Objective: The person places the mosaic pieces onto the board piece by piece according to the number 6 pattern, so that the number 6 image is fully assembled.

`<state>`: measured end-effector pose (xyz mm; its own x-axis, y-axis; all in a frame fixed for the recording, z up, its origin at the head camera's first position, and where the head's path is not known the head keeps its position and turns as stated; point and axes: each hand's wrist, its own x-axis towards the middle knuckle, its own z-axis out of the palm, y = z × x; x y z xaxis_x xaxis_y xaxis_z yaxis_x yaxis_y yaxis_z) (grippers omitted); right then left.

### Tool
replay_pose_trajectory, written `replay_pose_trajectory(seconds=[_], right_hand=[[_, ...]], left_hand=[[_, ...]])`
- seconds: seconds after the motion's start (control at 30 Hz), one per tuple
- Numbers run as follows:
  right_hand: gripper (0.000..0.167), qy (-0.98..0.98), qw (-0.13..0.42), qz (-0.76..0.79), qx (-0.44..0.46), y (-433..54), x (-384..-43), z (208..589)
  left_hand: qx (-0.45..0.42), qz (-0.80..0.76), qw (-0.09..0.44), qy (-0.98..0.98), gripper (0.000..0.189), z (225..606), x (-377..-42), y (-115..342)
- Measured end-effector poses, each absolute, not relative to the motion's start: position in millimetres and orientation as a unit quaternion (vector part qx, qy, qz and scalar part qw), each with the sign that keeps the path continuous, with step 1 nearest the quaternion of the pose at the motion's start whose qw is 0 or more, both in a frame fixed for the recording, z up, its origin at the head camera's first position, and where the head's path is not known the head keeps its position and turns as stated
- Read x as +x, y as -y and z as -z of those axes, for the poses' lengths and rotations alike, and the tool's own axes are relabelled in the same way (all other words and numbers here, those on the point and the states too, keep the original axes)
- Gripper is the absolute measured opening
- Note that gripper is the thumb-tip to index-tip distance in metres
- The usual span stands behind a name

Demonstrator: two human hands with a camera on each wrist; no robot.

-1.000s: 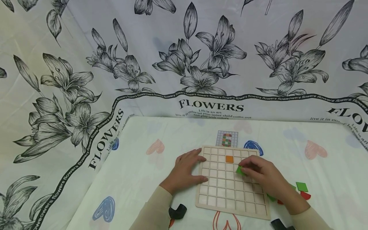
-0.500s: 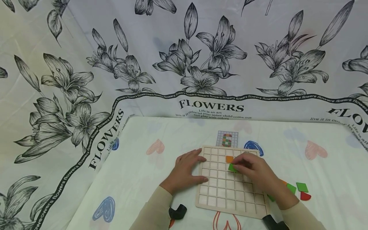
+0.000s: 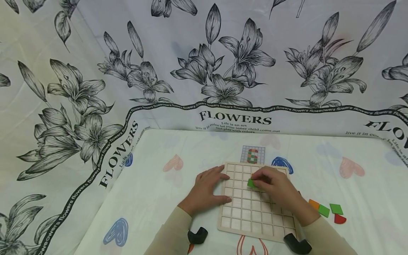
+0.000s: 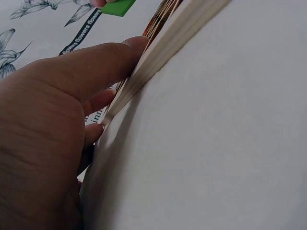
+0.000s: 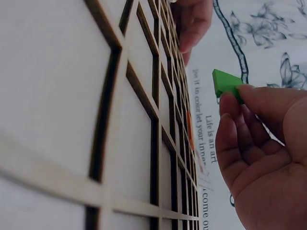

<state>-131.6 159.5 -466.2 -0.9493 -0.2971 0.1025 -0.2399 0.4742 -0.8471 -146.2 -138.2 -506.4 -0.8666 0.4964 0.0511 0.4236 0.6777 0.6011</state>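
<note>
The board (image 3: pixel 236 212) lies on the worktop (image 3: pixel 159 198), grid side up. The left hand (image 3: pixel 204 191) rests at its left edge, thumb and fingers spread and touching the rim; from where I stand, this contact probably stops the board sliding. The right hand (image 3: pixel 278 187) pinches a green tile (image 5: pixel 225 82) between thumb and fingertips, raised above the grid's upper part. The grip leaves one end exposed, presumably to ease alignment. The patterned card (image 3: pixel 253 154) lies just beyond the board, likely for reference. Loose tiles (image 3: pixel 336 209) lie to the right, apparently within easy reach.
</note>
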Motion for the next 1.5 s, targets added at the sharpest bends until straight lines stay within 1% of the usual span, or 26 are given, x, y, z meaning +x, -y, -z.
replay_pose_trajectory(seconds=[0.2,0.53,1.0,1.13,1.3,1.5], right_hand=[[0.008,-0.868,0.046,0.472,-0.149,-154.9,-136.5,466.5],[0.009,-0.879,0.077,0.446,-0.146,-146.8,-143.1,473.6],[0.011,-0.888,0.079,0.431,-0.14,-143.9,-143.2,476.1],[0.01,-0.887,0.083,0.433,-0.133,-143.2,-143.5,477.0],[0.005,-0.883,0.09,0.441,-0.132,-143.3,-142.8,476.2],[0.006,-0.879,0.085,0.448,-0.14,-144.1,-142.6,476.9]], left_hand=[[0.25,-0.316,0.061,-0.913,0.065,505.9,-146.1,138.6],[0.251,-0.316,0.059,-0.913,0.065,505.5,-146.6,137.1],[0.249,-0.314,0.061,-0.914,0.065,503.7,-145.6,136.6],[0.249,-0.315,0.062,-0.914,0.065,503.6,-145.5,137.4],[0.253,-0.315,0.058,-0.913,0.065,504.7,-145.4,138.5],[0.257,-0.315,0.055,-0.912,0.065,504.9,-145.0,138.6]])
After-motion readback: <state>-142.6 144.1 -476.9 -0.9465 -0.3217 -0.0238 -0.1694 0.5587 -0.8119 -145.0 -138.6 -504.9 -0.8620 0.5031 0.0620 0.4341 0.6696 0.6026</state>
